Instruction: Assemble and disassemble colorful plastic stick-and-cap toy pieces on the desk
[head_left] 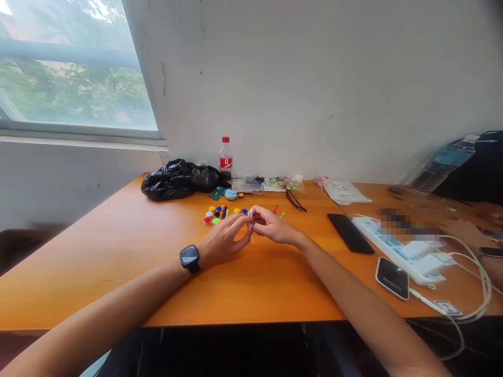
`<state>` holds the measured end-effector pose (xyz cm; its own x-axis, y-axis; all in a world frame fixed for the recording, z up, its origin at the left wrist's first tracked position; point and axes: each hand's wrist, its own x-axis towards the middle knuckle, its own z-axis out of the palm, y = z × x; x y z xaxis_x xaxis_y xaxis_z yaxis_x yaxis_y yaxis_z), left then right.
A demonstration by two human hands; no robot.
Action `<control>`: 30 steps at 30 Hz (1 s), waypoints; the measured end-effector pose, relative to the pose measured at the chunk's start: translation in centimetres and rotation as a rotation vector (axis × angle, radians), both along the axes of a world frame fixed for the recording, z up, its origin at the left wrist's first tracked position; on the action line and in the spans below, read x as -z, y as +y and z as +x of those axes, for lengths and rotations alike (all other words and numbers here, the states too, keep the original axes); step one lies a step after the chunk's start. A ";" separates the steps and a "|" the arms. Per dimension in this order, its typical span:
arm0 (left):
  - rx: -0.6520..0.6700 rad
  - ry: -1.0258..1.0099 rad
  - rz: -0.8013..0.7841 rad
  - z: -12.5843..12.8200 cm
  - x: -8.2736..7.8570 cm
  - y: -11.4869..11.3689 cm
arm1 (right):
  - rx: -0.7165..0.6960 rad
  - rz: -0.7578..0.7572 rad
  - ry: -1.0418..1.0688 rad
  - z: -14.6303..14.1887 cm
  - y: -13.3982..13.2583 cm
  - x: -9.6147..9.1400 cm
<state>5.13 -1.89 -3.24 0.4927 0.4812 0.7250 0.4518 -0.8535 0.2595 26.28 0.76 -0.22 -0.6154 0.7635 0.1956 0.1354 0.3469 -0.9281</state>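
My left hand [223,236], with a dark watch [189,257] on its wrist, meets my right hand [274,226] above the table. Both are closed, fingertips pinching a small thin white piece [252,239] held roughly upright. Fingers cover most of it, so its exact kind does not show. Just beyond my left hand lie small round coloured pieces, among them a red one [207,221], a bright green one [216,221] and a yellow one [237,211]. Several thin coloured sticks [224,212] are beside them. Past my right hand are a small red piece [275,209] and a light green one [282,214].
Along the wall are a black plastic bag [173,180], a cola bottle [225,157], clear bags [247,185] and a white packet [346,192]. To the right lie a black phone [349,233], a power strip [393,251], a charging phone [393,278] and another person's hand [461,233].
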 end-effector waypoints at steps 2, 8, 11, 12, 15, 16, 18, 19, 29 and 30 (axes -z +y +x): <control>0.026 0.014 -0.023 0.0 0.4 0.1 | -0.040 -0.068 -0.007 -0.3 -0.1 0.7; 0.013 0.035 -0.054 -0.2 1.0 0.8 | 0.033 -0.108 -0.150 -0.4 0.0 1.7; -0.054 0.048 -0.114 -0.7 0.7 1.1 | 0.138 -0.026 -0.182 -0.2 0.6 1.9; -0.079 0.055 -0.127 -0.8 0.6 1.2 | 0.188 0.025 -0.193 -0.1 0.9 2.0; -0.134 0.117 -0.116 -1.2 0.8 1.8 | 0.350 0.205 -0.242 0.3 1.6 2.2; -0.145 0.149 -0.105 -1.3 1.0 2.0 | 0.391 0.255 -0.260 0.3 1.7 2.3; -0.175 0.216 -0.080 -1.4 1.5 2.6 | 0.451 0.334 -0.297 0.4 1.8 2.3; -0.205 0.247 -0.064 -1.4 1.7 2.9 | 0.466 0.366 -0.318 0.4 1.8 2.3; -0.206 0.424 0.040 -0.4 1.4 1.5 | 0.509 0.416 -0.477 -0.7 2.6 2.6; -0.194 0.418 0.031 -0.3 1.5 1.2 | 0.508 0.415 -0.488 -0.8 2.7 2.6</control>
<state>4.87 -0.65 -4.71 0.6485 0.5749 0.4990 0.6646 -0.7472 -0.0028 25.53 3.49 -2.87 -0.3032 0.8963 0.3236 0.7240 0.4375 -0.5334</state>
